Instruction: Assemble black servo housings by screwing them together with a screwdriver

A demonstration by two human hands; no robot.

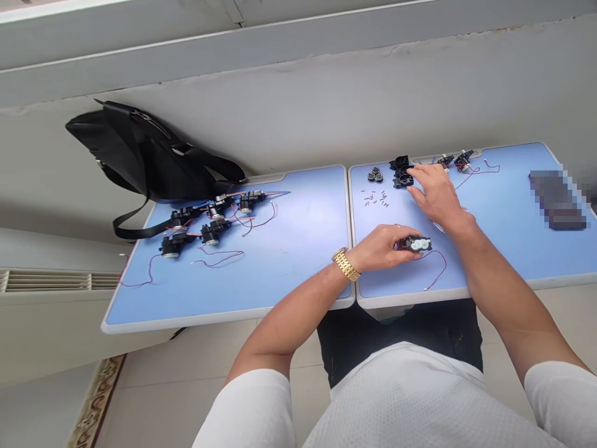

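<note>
Left hand [380, 247] clamped on small black gearbox with white gears [416, 244]; best held flat and steady. Right hand [433, 193], fingers apart, at black plastic housings [401, 172] just beyond fingertips.

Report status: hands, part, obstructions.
Left hand shut on gearbox, white gears showing. Right hand open, at black housings. Loose screws lie beside; nothing blocking.
</note>
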